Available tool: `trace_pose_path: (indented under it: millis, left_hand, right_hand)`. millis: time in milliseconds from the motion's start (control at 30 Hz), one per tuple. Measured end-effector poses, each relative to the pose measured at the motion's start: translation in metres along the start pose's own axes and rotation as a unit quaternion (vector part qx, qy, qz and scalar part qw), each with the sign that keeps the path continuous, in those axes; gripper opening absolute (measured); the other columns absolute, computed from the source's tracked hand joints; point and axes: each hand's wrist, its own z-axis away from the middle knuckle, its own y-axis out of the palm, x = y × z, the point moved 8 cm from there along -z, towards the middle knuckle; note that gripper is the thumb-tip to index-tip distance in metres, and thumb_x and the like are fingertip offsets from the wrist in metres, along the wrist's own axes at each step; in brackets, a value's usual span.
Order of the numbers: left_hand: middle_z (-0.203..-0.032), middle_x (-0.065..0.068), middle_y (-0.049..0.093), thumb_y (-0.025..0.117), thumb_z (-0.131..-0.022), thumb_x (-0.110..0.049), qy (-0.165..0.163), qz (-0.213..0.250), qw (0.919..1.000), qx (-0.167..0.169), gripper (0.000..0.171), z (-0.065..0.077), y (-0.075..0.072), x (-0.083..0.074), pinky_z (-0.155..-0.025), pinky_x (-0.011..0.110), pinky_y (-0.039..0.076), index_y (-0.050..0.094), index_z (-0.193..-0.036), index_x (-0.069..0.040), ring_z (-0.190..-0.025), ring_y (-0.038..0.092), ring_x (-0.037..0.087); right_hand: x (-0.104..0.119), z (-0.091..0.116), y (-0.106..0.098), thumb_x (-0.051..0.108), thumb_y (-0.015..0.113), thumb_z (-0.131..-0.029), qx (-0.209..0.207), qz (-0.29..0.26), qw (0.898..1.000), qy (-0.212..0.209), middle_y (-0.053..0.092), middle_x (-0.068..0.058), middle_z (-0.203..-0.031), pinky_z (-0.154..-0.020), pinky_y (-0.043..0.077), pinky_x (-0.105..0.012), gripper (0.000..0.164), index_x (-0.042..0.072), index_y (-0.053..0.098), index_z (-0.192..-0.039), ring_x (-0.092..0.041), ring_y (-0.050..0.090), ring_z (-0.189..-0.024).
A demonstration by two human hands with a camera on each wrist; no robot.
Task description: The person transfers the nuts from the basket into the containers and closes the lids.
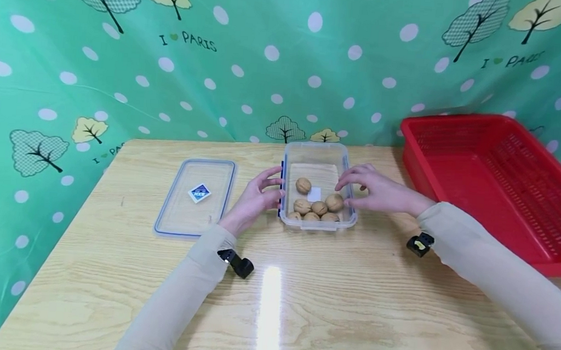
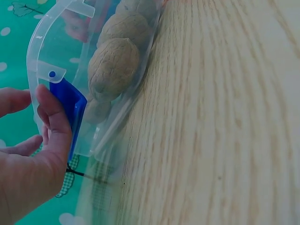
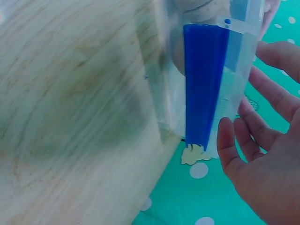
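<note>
A clear plastic box (image 1: 315, 151) stands on the table, with several walnuts (image 1: 303, 206) mostly at its near end. One walnut (image 1: 303, 185) lies farther back beside a small white square (image 1: 314, 194). My left hand (image 1: 252, 201) is at the box's left side, its thumb by a hanging blue latch (image 2: 71, 110) and its fingers spread along the rim. Over the right rim, my right hand (image 1: 377, 190) has its fingers loosely bent and spread, gripping nothing. In the right wrist view, the blue latch (image 3: 205, 84) on that side hangs down beside the fingers.
Left of the box lies a clear lid (image 1: 185, 216) with a blue seal, bearing a blue and white diamond-shaped label (image 1: 199, 193). A large red basket (image 1: 463, 178) stands at the right. A green dotted cloth (image 1: 248, 84) hangs behind the table (image 1: 339, 306).
</note>
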Motion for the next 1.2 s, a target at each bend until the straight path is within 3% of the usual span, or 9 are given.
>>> trace_pose_path:
  millis: [300, 533, 800, 933, 1200]
  left_hand:
    - [-0.128, 0.013, 0.042, 0.055, -0.089, 0.008, -0.023, 0.008, 0.9997, 0.011, 0.069, 0.001, -0.004, 0.005, -0.069, 0.024, 0.054, 0.033, -0.150, -0.015, -0.083, 0.054, 0.015]
    - [-0.129, 0.018, 0.042, 0.058, -0.090, 0.004, -0.018, -0.012, 0.9998, 0.004, 0.069, 0.005, -0.014, 0.007, -0.076, 0.031, 0.055, 0.029, -0.151, -0.011, -0.091, 0.055, 0.019]
    - [-0.129, 0.020, 0.041, 0.055, -0.092, 0.001, -0.010, -0.061, 0.9975, -0.036, 0.061, 0.017, -0.050, -0.003, -0.082, 0.036, 0.054, 0.033, -0.148, -0.010, -0.099, 0.053, 0.029]
    - [-0.129, 0.019, 0.042, 0.053, -0.095, -0.002, -0.013, -0.076, 0.9955, -0.054, 0.056, 0.025, -0.070, -0.007, -0.079, 0.032, 0.053, 0.034, -0.148, -0.009, -0.097, 0.053, 0.024]
    - [-0.127, 0.017, 0.041, 0.051, -0.095, 0.000, -0.003, -0.062, 0.9947, -0.083, 0.060, 0.040, -0.110, -0.013, -0.074, 0.024, 0.054, 0.027, -0.149, -0.005, -0.089, 0.055, 0.014]
  right_hand:
    - [0.020, -0.002, -0.007, 0.007, 0.069, -0.086, -0.020, -0.004, 1.000, -0.023, 0.056, -0.011, -0.121, -0.082, 0.049, -0.041, 0.025, 0.009, 0.066, -0.111, -0.028, 0.046, -0.111]
    - [0.035, -0.005, -0.004, 0.004, 0.067, -0.086, -0.032, -0.024, 0.998, -0.037, 0.058, -0.010, -0.121, -0.080, 0.051, -0.042, 0.025, 0.009, 0.067, -0.110, -0.026, 0.050, -0.108]
    - [0.045, -0.010, 0.010, 0.006, 0.067, -0.088, -0.035, -0.062, 0.996, -0.051, 0.058, -0.007, -0.120, -0.079, 0.051, -0.042, 0.022, 0.009, 0.067, -0.110, -0.026, 0.049, -0.108]
    - [0.053, -0.014, 0.017, 0.004, 0.067, -0.088, -0.039, -0.070, 0.995, -0.059, 0.059, -0.007, -0.119, -0.078, 0.053, -0.043, 0.025, 0.006, 0.066, -0.112, -0.025, 0.049, -0.109]
    - [0.068, -0.025, 0.022, 0.002, 0.064, -0.089, -0.042, -0.095, 0.992, -0.069, 0.059, -0.011, -0.120, -0.078, 0.053, -0.039, 0.038, -0.002, 0.057, -0.126, -0.022, 0.052, -0.104]
